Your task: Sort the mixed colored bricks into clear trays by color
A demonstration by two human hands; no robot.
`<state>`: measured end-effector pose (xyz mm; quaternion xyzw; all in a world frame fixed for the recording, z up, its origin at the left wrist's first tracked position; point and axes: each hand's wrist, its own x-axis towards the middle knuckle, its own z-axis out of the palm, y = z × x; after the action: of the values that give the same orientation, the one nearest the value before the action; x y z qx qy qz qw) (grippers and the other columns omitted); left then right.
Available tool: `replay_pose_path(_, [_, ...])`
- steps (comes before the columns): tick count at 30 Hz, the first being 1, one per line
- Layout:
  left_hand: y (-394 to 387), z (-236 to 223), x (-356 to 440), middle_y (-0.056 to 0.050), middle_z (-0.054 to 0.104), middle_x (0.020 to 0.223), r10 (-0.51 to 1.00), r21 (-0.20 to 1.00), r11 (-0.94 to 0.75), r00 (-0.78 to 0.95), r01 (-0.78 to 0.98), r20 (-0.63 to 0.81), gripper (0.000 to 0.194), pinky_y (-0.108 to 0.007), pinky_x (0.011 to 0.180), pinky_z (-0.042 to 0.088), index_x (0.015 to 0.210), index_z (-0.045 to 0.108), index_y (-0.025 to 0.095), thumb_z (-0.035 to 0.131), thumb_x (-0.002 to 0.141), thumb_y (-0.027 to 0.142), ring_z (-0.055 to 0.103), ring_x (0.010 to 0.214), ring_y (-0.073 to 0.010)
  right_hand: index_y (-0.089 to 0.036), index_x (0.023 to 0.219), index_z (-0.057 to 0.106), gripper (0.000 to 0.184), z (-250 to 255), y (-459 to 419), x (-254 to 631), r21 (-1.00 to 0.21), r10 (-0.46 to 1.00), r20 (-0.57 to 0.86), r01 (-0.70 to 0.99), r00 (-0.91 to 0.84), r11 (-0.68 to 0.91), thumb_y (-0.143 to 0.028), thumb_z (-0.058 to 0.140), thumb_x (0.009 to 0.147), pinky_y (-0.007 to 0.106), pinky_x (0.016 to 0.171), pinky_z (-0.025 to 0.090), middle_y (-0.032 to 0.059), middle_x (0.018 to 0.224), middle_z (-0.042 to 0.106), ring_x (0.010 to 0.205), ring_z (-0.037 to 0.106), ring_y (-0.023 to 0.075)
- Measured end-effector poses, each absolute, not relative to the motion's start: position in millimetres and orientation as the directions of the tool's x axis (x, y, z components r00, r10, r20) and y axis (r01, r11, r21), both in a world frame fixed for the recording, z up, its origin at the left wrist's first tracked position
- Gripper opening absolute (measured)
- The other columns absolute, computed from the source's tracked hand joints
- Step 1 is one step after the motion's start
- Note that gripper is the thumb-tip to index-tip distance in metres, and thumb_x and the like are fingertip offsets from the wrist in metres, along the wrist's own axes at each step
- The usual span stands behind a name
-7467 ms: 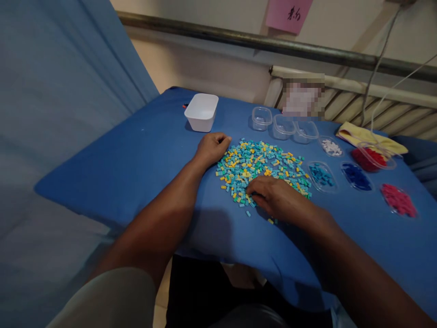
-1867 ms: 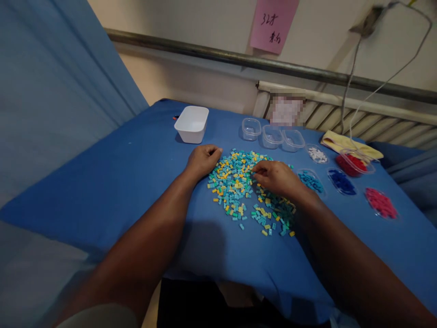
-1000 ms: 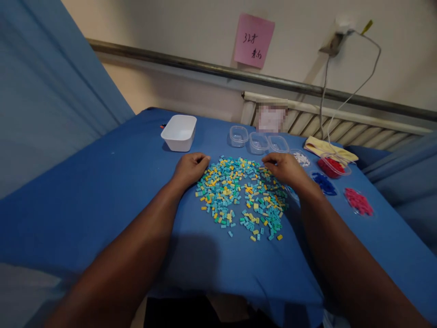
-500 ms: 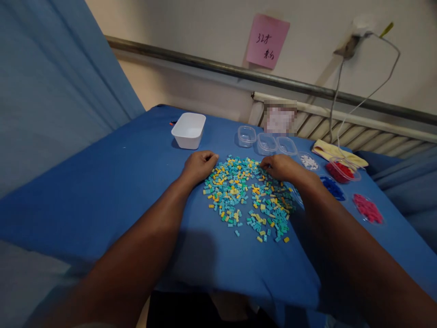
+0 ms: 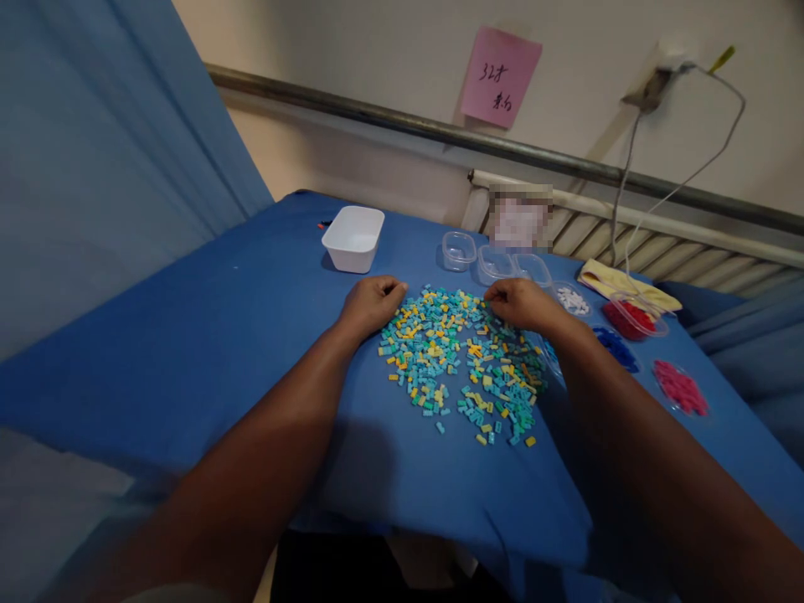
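Observation:
A pile of small teal, yellow and green bricks (image 5: 458, 360) lies spread on the blue tablecloth (image 5: 219, 335). My left hand (image 5: 370, 303) rests as a loose fist at the pile's left edge, fingers curled; whether it holds anything is hidden. My right hand (image 5: 521, 303) sits at the pile's far right edge, fingers pinched together on the bricks; what is between them is too small to name.
A white tub (image 5: 353, 238) stands at the back left. Three clear small containers (image 5: 493, 261) line the back. Lids with white (image 5: 570, 299), red (image 5: 630, 319), dark blue (image 5: 614, 347) and pink (image 5: 680, 388) bricks lie to the right. A yellow cloth (image 5: 619, 282) and cables are beyond.
My right hand has moved from the pile's near side to its far right edge. The pile now shows a gap down the middle. My left hand has stayed put.

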<state>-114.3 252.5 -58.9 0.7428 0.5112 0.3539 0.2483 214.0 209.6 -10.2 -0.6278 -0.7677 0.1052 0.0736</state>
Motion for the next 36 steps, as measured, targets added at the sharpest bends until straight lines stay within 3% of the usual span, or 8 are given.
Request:
replay_pose_path(3, [253,-59,-114,0.0,0.057,0.065,0.935,0.726,-0.354,0.226,0.589,0.272,0.043,-0.034,0.061,0.029,0.074,0.066,0.018,0.058,0.097,0.053,0.053,0.066,-0.0171,-0.018,0.11,0.084,0.027,-11,217,207,-0.25,0.983,-0.028,0.954,-0.181,0.168,-0.017,0.065,0.09,0.026,0.071,0.047,0.0065,0.099,0.084,0.082,0.072,0.0183])
replay_pose_path(8, [251,-57,-113,0.0,0.054,0.064,0.937,0.726,-0.348,0.225,0.593,0.266,0.044,-0.034,0.061,0.028,0.072,0.063,0.018,0.057,0.097,0.053,0.051,0.065,-0.0163,-0.017,0.087,0.083,0.018,-14,226,198,-0.21,0.985,-0.087,0.969,-0.151,0.13,-0.016,0.066,0.085,0.028,0.061,0.04,0.0058,0.077,0.079,0.065,0.064,0.0167])
replay_pose_path(11, [251,-56,-113,0.0,0.053,0.063,0.935,0.72,-0.353,0.225,0.597,0.272,0.044,-0.034,0.061,0.027,0.071,0.061,0.018,0.057,0.097,0.053,0.051,0.065,-0.0164,-0.017,0.08,0.081,0.014,-15,226,195,-0.187,0.983,-0.095,0.973,-0.154,0.134,-0.014,0.067,0.082,0.028,0.06,0.037,0.0063,0.076,0.078,0.065,0.062,0.0161])
replay_pose_path(19, [251,-57,-114,0.0,0.054,0.064,0.932,0.732,-0.362,0.234,0.578,0.277,0.043,-0.034,0.061,0.027,0.072,0.064,0.018,0.057,0.097,0.053,0.05,0.064,-0.0168,-0.018,0.098,0.081,0.022,-4,195,223,-0.23,0.994,0.004,0.967,-0.111,0.109,-0.026,0.062,0.093,0.026,0.067,0.044,0.0068,0.091,0.082,0.078,0.07,0.0183])
replay_pose_path(29, [256,-58,-114,-0.003,0.064,0.069,0.949,0.735,-0.315,0.204,0.6,0.24,0.041,-0.033,0.062,0.031,0.079,0.073,0.019,0.059,0.096,0.054,0.056,0.069,-0.0191,-0.024,0.079,0.075,0.014,-20,104,326,-0.275,0.99,0.053,0.955,0.13,-0.11,-0.029,0.063,0.085,0.031,0.061,0.046,0.0027,0.074,0.078,0.067,0.07,0.0214])
replay_pose_path(32, [257,-58,-115,-0.003,0.066,0.071,0.952,0.742,-0.305,0.197,0.596,0.234,0.042,-0.032,0.063,0.032,0.081,0.074,0.019,0.061,0.096,0.056,0.057,0.069,-0.0192,-0.024,0.088,0.08,0.02,-31,97,325,-0.302,0.983,0.107,0.947,0.147,-0.109,-0.035,0.063,0.088,0.033,0.067,0.05,0.0047,0.082,0.081,0.073,0.073,0.0235])
replay_pose_path(36, [258,-60,-115,-0.003,0.066,0.071,0.949,0.743,-0.314,0.198,0.591,0.243,0.043,-0.032,0.063,0.032,0.08,0.073,0.019,0.06,0.096,0.057,0.057,0.069,-0.0187,-0.022,0.105,0.083,0.032,-35,98,312,-0.241,0.952,0.254,0.965,0.169,-0.106,-0.042,0.059,0.098,0.037,0.076,0.054,0.0095,0.097,0.084,0.085,0.077,0.028])
